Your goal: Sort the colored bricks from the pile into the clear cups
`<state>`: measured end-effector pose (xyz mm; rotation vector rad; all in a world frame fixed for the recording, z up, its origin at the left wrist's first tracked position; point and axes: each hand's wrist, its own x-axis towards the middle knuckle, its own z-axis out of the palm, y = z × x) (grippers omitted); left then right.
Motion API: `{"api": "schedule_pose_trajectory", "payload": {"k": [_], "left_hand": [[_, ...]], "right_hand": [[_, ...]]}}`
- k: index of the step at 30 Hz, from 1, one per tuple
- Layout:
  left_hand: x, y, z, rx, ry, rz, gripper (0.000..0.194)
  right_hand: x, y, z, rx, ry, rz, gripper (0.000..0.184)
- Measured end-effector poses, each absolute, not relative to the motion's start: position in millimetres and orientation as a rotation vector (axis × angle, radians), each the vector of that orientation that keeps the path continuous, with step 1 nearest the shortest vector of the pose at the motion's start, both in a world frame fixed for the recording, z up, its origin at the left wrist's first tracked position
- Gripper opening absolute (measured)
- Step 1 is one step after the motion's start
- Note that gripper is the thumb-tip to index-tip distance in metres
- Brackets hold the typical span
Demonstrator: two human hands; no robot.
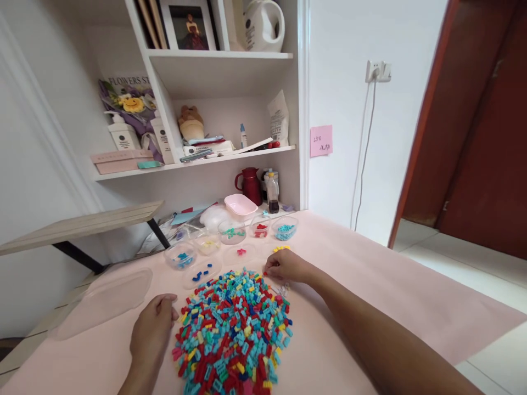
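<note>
A heap of small plastic building bricks (234, 329), mostly light blue and red with some yellow, green and dark blue, covers the middle of the pink table surface. My right hand (288, 267) is at the heap's far right edge, thumb and fingertips pinched on a small red brick (265, 274). My left hand (154, 318) rests on the table just left of the heap, fingers curled in; whatever it may hold is hidden. Beyond my right fingers lie several yellow bricks (282, 248). A shallow clear dish with dark blue bricks (201, 272) sits behind the heap.
Clear containers stand behind the heap, holding blue bricks (184, 258), green bricks (233, 233), red bricks (261, 230) and light blue bricks (285, 231). Farther back are a pink tub (241, 206), a red jug (251, 186) and a bottle (272, 192). A clear lid (107, 299) lies left.
</note>
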<state>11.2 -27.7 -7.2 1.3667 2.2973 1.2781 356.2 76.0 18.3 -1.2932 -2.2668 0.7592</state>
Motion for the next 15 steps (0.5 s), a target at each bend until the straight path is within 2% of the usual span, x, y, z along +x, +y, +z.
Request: {"api": "schedule_pose_trajectory", "payload": {"k": [5, 9, 15], "left_hand": [[11, -29, -6, 1.282, 2.174, 1.245, 0.030], [14, -31, -4, 1.267, 2.191, 1.184, 0.028], [20, -36, 0, 1.223, 2.206, 1.216, 0.024]], "right_hand": [[357, 99, 33, -1.229, -2.032, 0.982, 0.011], [354, 132, 59, -1.288, -1.717, 0.887, 0.010], [345, 171, 65, -1.320, -1.436, 0.727, 0.026]]}}
